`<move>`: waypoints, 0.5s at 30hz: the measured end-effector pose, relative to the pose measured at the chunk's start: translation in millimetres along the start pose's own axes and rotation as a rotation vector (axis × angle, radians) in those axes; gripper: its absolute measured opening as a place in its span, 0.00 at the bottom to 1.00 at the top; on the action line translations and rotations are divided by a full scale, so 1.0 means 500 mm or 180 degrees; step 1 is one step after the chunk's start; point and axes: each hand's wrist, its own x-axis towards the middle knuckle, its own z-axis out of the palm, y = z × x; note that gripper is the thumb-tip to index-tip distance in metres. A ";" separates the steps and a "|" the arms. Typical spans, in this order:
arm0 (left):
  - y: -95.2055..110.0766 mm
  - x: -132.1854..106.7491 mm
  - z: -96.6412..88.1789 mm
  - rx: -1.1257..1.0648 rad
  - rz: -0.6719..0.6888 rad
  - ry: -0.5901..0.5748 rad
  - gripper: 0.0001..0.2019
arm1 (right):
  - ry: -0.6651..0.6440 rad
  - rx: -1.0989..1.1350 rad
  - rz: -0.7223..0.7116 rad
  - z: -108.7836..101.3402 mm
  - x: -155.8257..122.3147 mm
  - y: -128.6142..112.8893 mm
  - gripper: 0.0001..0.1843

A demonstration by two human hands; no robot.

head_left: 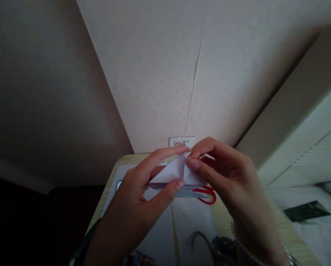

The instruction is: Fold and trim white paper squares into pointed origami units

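Observation:
A folded piece of white paper [172, 171], triangular in outline with a crease down its middle, is held up above the table between both hands. My left hand [143, 188] grips it from the left, thumb on the lower front edge and index finger stretched along the top. My right hand [223, 166] pinches the paper near its upper middle between thumb and index finger. Below the paper lies a pair of scissors with red handles [208, 195], its blades partly covered from view. Sheets of white paper [193, 221] rest on the table under the hands.
A light wooden table [223, 218] stands against the pale wall [160, 74]. A wall socket [182, 141] with something plugged in sits just behind the hands. At the right are a white cabinet-like panel [301, 129] and a dark green flat item [306, 211] on white cloth.

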 end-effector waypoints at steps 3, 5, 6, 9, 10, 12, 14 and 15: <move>0.003 0.000 0.001 -0.0193 -0.0244 -0.0152 0.20 | -0.0071 0.0054 -0.0112 0.000 0.004 0.003 0.06; 0.004 0.001 0.001 -0.0198 -0.0298 -0.0169 0.22 | -0.0065 0.0079 -0.0153 0.000 0.006 0.005 0.05; 0.003 0.001 0.001 -0.0178 -0.0291 -0.0149 0.23 | -0.0057 0.0120 -0.0153 0.000 0.006 0.005 0.05; -0.001 0.001 0.000 -0.0165 -0.0232 -0.0167 0.23 | -0.0044 0.0322 -0.0075 0.000 0.007 0.004 0.08; -0.002 0.001 0.000 -0.0173 -0.0208 -0.0185 0.23 | -0.0070 0.0369 -0.0028 0.000 0.007 0.003 0.09; -0.005 0.001 -0.002 -0.0163 -0.0171 -0.0159 0.22 | -0.0174 0.0379 0.0090 0.000 0.008 0.001 0.07; -0.009 0.001 -0.004 -0.0117 -0.0125 -0.0164 0.20 | -0.0256 0.0332 0.0159 -0.001 0.008 0.000 0.06; -0.010 0.002 -0.005 -0.0081 -0.0092 -0.0195 0.18 | -0.0263 0.0312 0.0173 -0.002 0.008 -0.001 0.07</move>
